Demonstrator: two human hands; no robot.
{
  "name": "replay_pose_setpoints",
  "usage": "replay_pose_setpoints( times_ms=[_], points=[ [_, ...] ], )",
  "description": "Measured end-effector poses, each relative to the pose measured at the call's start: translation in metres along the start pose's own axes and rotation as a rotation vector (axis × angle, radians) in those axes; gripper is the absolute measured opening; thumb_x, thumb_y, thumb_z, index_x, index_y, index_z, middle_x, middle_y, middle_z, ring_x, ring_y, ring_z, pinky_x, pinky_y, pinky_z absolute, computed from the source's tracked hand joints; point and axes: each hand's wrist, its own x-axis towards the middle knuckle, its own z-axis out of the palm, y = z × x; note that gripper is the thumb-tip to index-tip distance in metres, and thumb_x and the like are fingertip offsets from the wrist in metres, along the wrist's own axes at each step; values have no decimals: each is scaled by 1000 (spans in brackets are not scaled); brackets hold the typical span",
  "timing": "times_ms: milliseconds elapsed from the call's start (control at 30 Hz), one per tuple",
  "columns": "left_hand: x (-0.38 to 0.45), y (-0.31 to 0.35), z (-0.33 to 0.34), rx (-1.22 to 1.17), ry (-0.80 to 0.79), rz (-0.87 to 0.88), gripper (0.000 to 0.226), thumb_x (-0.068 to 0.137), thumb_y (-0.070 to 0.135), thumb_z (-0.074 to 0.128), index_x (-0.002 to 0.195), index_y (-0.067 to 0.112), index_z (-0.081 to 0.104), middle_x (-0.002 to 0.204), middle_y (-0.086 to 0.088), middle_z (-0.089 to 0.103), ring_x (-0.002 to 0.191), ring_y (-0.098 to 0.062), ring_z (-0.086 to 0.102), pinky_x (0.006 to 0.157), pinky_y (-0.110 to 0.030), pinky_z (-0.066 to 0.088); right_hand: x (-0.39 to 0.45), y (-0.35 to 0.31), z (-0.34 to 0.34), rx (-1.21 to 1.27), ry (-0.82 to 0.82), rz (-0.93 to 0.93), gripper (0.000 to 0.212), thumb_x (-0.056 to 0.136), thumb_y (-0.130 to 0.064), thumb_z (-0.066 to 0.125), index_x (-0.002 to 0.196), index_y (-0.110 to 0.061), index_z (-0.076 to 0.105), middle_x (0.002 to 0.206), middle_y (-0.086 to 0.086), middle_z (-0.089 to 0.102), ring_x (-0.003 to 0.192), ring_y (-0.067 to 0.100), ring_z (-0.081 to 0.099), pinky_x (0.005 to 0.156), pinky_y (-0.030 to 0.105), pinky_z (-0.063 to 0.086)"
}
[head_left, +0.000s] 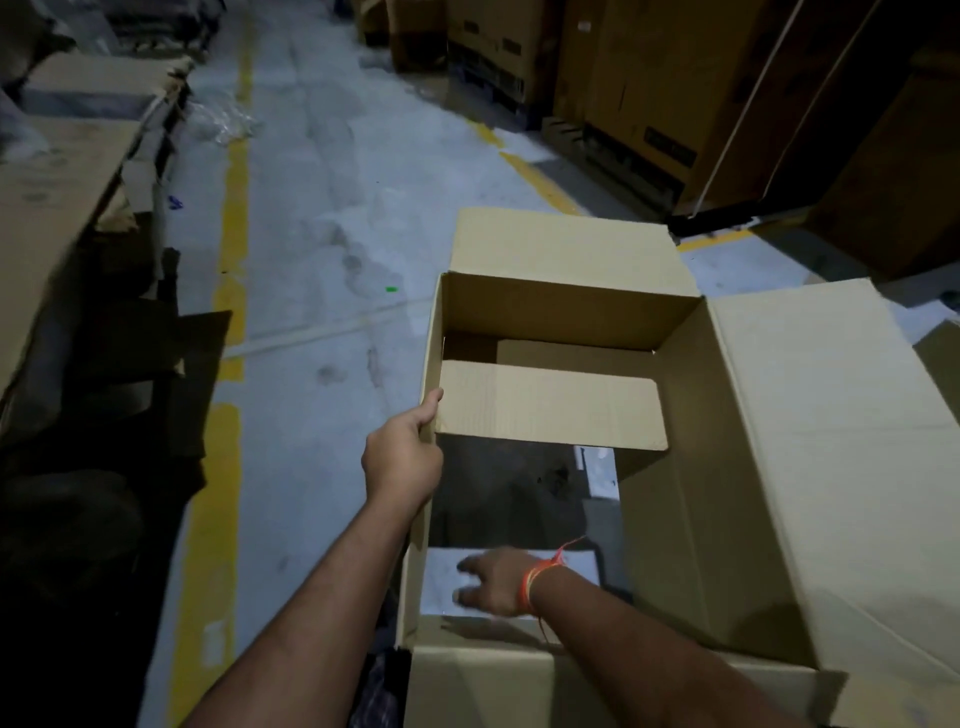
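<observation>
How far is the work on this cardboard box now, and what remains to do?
Done: the cardboard box stands opened up, its top flaps spread outward, and one bottom flap lies folded in. In hand: the left hand grips the left wall while the right hand reaches low inside, blurred. Left: the floor shows through the bottom, so the other flaps probably need folding and closing.

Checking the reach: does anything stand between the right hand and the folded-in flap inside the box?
Nothing visible: only the open bottom of the box lies between the right hand and the flap.
</observation>
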Motion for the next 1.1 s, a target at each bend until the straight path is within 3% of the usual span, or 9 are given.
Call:
replay_pose_setpoints(
  times_ms=[133,367,500,633,733,800,967,1033,1100],
  points=[
    [8,-6,1,-2,-30,-40,81,91,-12,48,147,46,49,150,0,54,96,-27,66,49,-17,41,11,10,-34,166,377,17,62,99,-34,58,155,-22,35,154,9,41,140,27,42,115,42,37],
    [18,-4,4,28,-53,-36,79,93,-12,50,148,46,48,147,-1,56,103,-24,63,56,-21,48,55,22,-112,158,749,1,48,95,-25,62,141,-24,50,133,3,54,118,21,55,103,37,50],
    [19,0,3,67,-81,-20,81,93,-11,50,148,47,46,147,1,57,116,-24,60,71,-25,53,89,23,-148,146,563,92,35,97,-26,60,129,-12,61,122,11,65,111,29,62,91,36,51],
    [17,0,1,17,-119,32,86,87,-11,51,143,55,49,141,5,62,109,-20,64,72,-24,54,126,27,-166,110,369,219,55,94,-30,63,142,-8,49,137,19,58,123,36,57,99,37,48],
    [18,-5,0,3,-155,80,89,83,-9,53,138,61,51,136,6,66,103,-19,67,83,-36,61,142,32,-183,175,425,254,72,94,-34,64,151,-5,31,145,23,50,132,39,51,101,36,43],
    [19,-7,-1,10,-182,83,88,84,-8,54,136,63,50,130,8,69,104,-17,67,84,-37,61,145,38,-197,195,500,293,67,94,-33,64,146,-3,35,143,22,51,129,39,52,99,36,44],
    [23,-5,1,40,-210,95,85,86,-9,52,137,60,52,119,12,71,82,-13,66,55,-17,49,142,58,-202,215,612,310,69,89,-27,66,146,-2,37,137,21,55,124,38,54,95,38,47],
    [28,-6,4,41,-207,85,84,88,-8,53,138,58,52,125,11,69,88,-14,65,52,-12,42,138,65,-188,211,656,251,86,84,-25,71,155,-9,23,148,19,44,129,39,51,103,44,47],
    [35,-10,10,50,-185,70,82,87,-8,52,140,55,52,135,8,65,102,-19,65,63,-17,51,128,68,-169,204,611,180,102,83,-20,74,161,-19,8,165,13,21,143,38,38,114,52,38]
  ],
)
